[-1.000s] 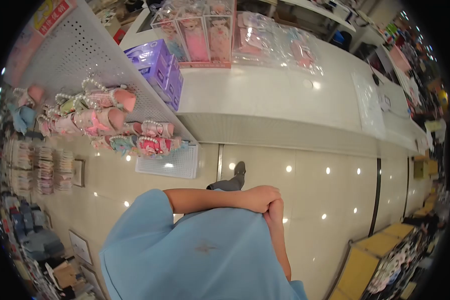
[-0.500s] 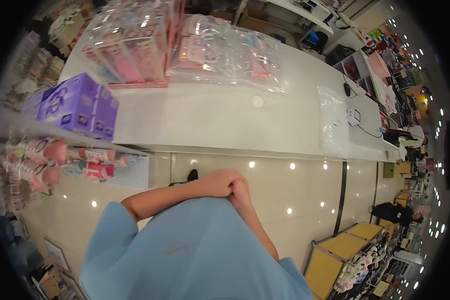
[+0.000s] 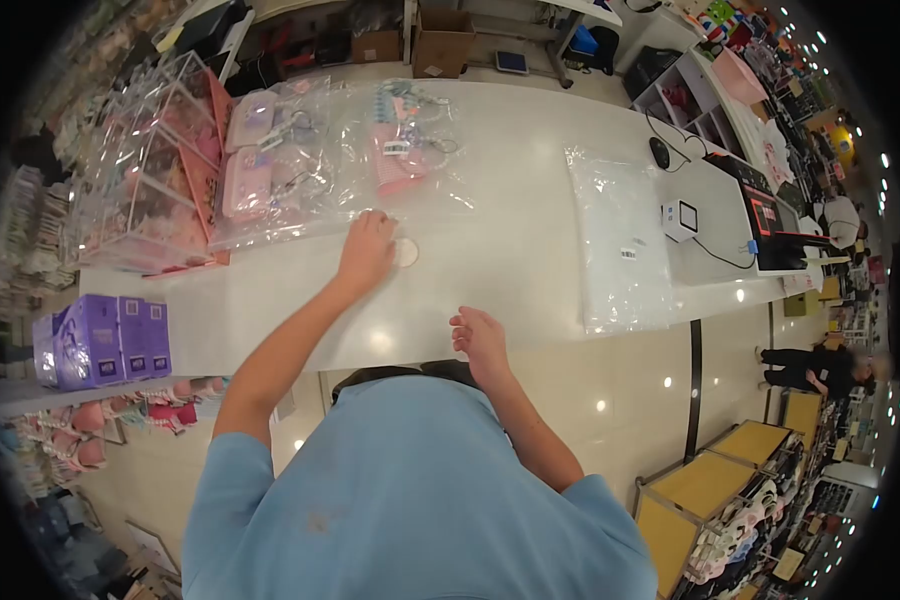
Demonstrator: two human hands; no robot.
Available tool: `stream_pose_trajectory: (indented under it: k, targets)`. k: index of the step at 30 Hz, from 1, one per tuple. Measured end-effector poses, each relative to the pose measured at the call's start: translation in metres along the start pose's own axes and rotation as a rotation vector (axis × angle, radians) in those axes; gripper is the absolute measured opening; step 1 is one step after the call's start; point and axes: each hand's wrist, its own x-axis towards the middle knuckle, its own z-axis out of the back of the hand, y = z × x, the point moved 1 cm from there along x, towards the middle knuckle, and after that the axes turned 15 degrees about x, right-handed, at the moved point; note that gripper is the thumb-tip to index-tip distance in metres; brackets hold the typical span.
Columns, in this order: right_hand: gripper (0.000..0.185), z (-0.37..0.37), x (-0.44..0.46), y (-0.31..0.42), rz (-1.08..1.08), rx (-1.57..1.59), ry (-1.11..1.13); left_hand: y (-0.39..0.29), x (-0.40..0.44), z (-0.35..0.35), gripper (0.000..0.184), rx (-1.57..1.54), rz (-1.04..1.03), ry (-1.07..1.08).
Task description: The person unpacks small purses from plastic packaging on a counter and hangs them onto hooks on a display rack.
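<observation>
On the white counter (image 3: 510, 190), my left hand (image 3: 368, 250) reaches out beside a small round white disc (image 3: 405, 252). Its fingertips are at the near edge of the clear plastic bags, one with pink cases (image 3: 250, 160) and one with a pink item (image 3: 398, 165); whether they touch cannot be made out. No object shows in this hand. My right hand (image 3: 480, 342) is raised near the counter's front edge, fingers apart and slightly curled, holding nothing. A clear plastic bag (image 3: 625, 245) with a barcode label lies to its right.
Clear doll boxes (image 3: 155, 170) and purple boxes (image 3: 100, 340) stand at the left. At the right are a small white device (image 3: 681, 219), a black mouse (image 3: 659, 153) and cables. A person in black (image 3: 820, 370) is far right. Yellow-topped racks (image 3: 690, 485) stand lower right.
My hands were clasped together at my front and have parted. The left has moved forward over the counter, the right is held up. The counter is nearer, and the view has shifted to the right.
</observation>
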Motion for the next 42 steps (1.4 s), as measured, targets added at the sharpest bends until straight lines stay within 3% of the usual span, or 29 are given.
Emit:
stream_pose_trajectory:
  k: [7, 12, 19, 21, 25, 27, 34, 42]
  targets:
    - [0.024, 0.022, 0.042, 0.035, -0.049, -0.050, 0.024, 0.037, 0.045, -0.053, 0.023, 0.276, -0.245, 0.195]
    - [0.025, 0.018, 0.053, 0.034, -0.058, -0.018, 0.005, 0.021, 0.054, -0.067, 0.007, 0.077, -0.121, 0.312]
    - [0.026, 0.004, 0.082, 0.029, 0.052, -0.032, -0.029, -0.074, 0.030, -0.053, 0.012, -0.140, -0.235, 0.386]
    - [0.026, 0.011, 0.088, 0.014, 0.100, -0.040, -0.054, -0.101, 0.017, -0.041, 0.012, -0.278, -0.097, 0.619]
    - [0.028, 0.041, 0.085, -0.013, 0.144, -0.104, -0.107, -0.132, -0.019, -0.050, 0.013, -0.388, -0.159, 0.519]
    - [0.027, 0.048, 0.075, -0.018, 0.160, -0.074, -0.164, -0.139, -0.025, -0.049, 0.012, -0.390, -0.168, 0.367]
    - [0.023, 0.057, 0.060, -0.013, 0.246, 0.049, -0.116, -0.141, -0.006, -0.044, 0.018, -0.336, -0.173, 0.593]
    - [0.019, 0.065, 0.072, 0.006, 0.092, 0.077, 0.083, -0.134, 0.001, -0.050, 0.021, -0.306, -0.119, 0.661]
